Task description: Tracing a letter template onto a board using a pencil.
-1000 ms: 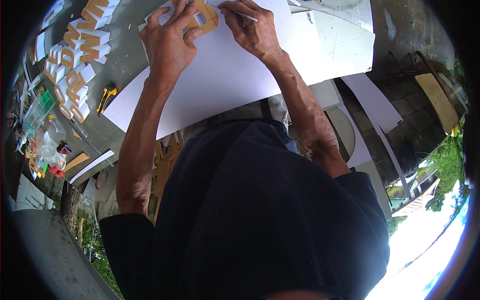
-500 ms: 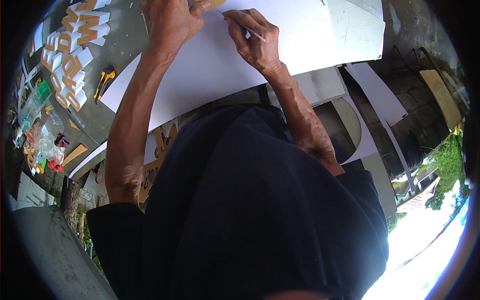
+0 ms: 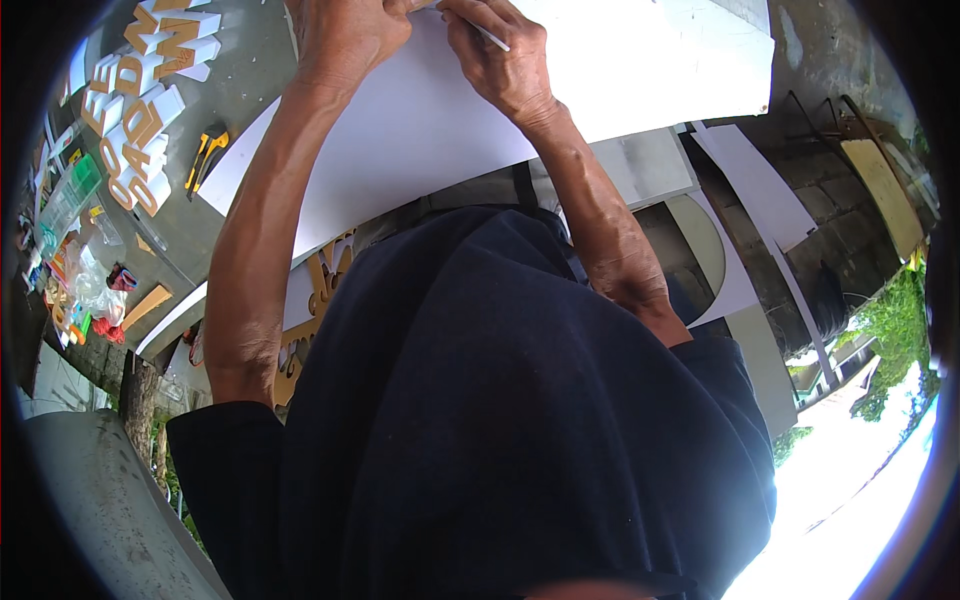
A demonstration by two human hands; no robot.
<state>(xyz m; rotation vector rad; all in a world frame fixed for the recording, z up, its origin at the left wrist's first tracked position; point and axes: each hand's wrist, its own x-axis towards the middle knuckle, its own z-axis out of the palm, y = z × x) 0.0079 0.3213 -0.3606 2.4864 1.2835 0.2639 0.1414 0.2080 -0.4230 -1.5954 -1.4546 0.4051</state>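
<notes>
A large white sheet [image 3: 420, 130] lies under both of my hands. At the top edge of the view, my left hand [image 3: 350, 35] rests over the sheet with its thumb reaching right; its other fingers are mostly cut off or hidden. My right hand [image 3: 500, 60] is closed in a pinch around a thin, light-grey pen-like tool [image 3: 492, 38], whose back end sticks out between the fingers. The tool's tip is out of sight near the left thumb, so I cannot tell what it touches.
A yellow-and-black utility knife [image 3: 207, 160] lies left of the sheet. Farther left stand white block letters with tan faces [image 3: 140, 125], near plastic bags [image 3: 95, 290] and clutter. White offcuts [image 3: 755, 185] lie at right. More tan cut-out letters [image 3: 325, 280] sit below the sheet, beside my body.
My right hand has moved up and left with the pen-like tool, closer to my left hand. Both hands sit slightly higher in view, and the tan piece by my left thumb has almost left the picture.
</notes>
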